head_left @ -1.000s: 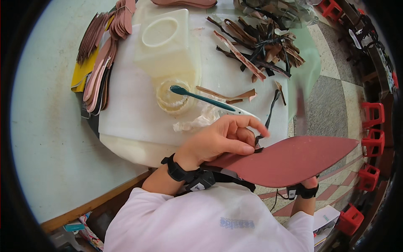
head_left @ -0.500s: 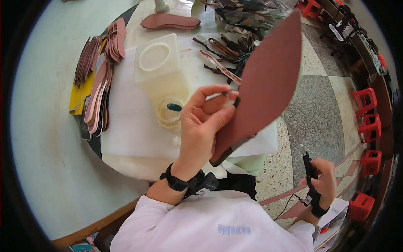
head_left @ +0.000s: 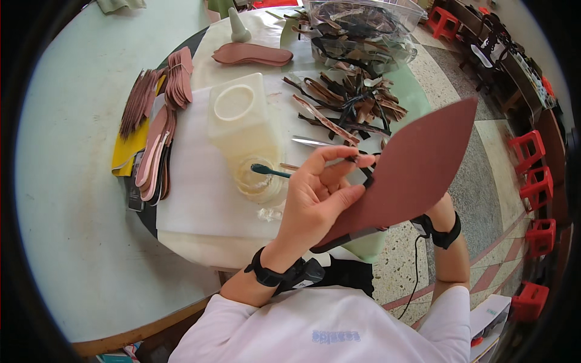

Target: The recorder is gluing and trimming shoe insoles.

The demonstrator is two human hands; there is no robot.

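Observation:
My left hand point(head_left: 324, 196) is closed on a reddish-brown insole point(head_left: 417, 160) and holds it tilted above the table's near right side. A dark strip edges its lower end, and a small dark scrap shows by my fingertips. My right hand point(head_left: 442, 212) is behind the insole; its fingers, and anything in them, are hidden. Just beyond my left hand lies a pointed metal blade point(head_left: 308, 141). To the left, a dark green brush point(head_left: 269, 171) rests across an opening with whitish paste in a cut translucent plastic jug point(head_left: 245, 130).
Cut strips point(head_left: 357, 100) lie in a heap beyond my hands, with a clear bin point(head_left: 363, 30) of scraps behind. Bundled insoles point(head_left: 154, 151) sit at the left, beside a yellow sheet point(head_left: 124, 151). Another insole stack point(head_left: 254, 55) lies farther back. Red stools point(head_left: 535, 187) line the right.
The insole has lowered and shifted right with my left hand. My right hand, earlier low at the right with a black-handled bladed tool, has come up behind it.

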